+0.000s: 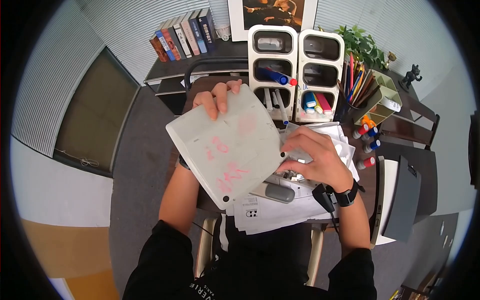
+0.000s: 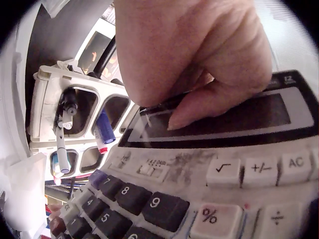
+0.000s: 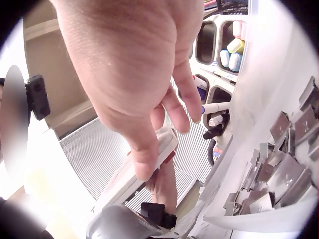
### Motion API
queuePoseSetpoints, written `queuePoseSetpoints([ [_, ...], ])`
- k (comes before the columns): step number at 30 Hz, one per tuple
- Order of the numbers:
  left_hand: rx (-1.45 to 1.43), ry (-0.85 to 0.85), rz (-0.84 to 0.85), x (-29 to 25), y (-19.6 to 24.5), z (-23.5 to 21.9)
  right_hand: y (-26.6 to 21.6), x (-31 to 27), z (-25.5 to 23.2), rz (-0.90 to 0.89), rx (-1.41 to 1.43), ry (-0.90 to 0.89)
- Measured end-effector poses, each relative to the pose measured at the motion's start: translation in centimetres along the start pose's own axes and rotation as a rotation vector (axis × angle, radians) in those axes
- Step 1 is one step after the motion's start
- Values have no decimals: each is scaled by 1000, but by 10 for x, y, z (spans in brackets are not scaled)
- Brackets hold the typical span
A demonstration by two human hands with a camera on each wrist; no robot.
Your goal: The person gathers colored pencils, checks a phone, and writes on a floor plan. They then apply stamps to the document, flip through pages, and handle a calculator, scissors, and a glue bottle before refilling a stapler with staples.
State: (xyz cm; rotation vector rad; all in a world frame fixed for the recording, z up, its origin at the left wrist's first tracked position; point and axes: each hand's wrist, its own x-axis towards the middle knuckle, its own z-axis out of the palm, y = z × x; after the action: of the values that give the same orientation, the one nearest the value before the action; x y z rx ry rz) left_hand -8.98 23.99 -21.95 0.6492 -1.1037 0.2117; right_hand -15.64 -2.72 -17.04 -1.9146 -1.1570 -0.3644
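The pale grey, flat plastic calculator (image 1: pixel 227 150) has the left hand's (image 1: pixel 219 95) fingers gripping it at twelve o'clock; the right hand's (image 1: pixel 322 157) fingers pinch its three o'clock corner.

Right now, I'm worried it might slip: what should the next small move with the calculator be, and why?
I'd probably have the right hand pinch the nearest corner of the calculator securely before turning it. The left hand grips it at the display, while the right hand is at that corner, its hold there unclear.
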Motion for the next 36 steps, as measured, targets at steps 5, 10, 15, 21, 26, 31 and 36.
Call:
queuePoseSetpoints([
  [5, 30, 26, 24, -1, 1, 4, 3, -4, 0, 20, 27, -37],
  [10, 27, -3, 0, 0, 2, 4, 2, -1, 1, -20, 8, 35],
  [15, 3, 36, 7, -2, 1, 2, 3, -1, 0, -22, 2, 44],
  [21, -7, 67, 32, -2, -1, 3, 3, -1, 0, -45, 4, 75],
  [26, -15, 63, 35, -3, -2, 2, 4, -1, 1, -46, 6, 80],
  [31, 2, 60, 49, -2, -2, 2, 2, 0, 1, -83, -24, 102],
  [36, 20, 40, 40, -3, -1, 0, 3, -1, 1, -76, -10, 101],
])
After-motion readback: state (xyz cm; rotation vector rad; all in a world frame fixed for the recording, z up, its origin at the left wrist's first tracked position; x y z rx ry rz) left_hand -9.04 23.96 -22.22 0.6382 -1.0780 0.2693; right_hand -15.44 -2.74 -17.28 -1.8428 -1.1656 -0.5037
